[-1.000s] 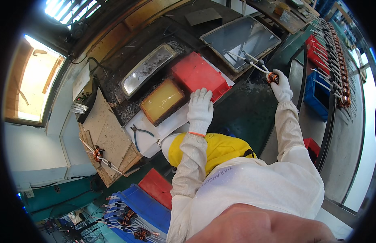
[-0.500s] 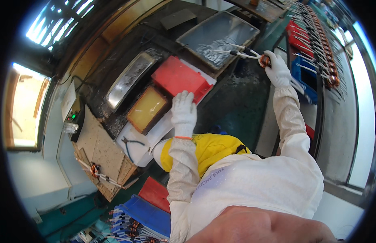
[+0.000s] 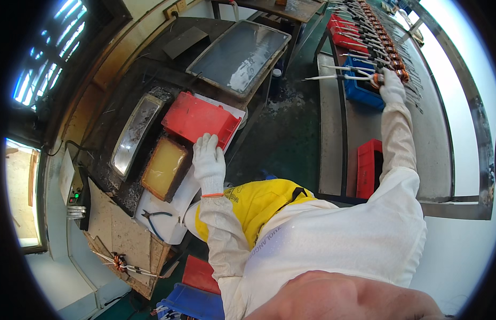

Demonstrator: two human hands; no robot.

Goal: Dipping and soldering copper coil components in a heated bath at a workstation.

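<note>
White-leaded copper ring coil (image 3: 375, 81) sits clasped in that white-gloved right hand (image 3: 393, 88), near the far end of the grey metal bench (image 3: 430, 141); white-gloved left hand (image 3: 209, 168), straight-fingered, beside the red plastic bin (image 3: 197, 117).

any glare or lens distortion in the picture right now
Head view: the bright rectangular window opening at left looks washed out, pale glare lies in the grey rectangular tray, fisheye visibly curves the long grey metal bench, and the white-gloved left hand reads clearly.
</note>
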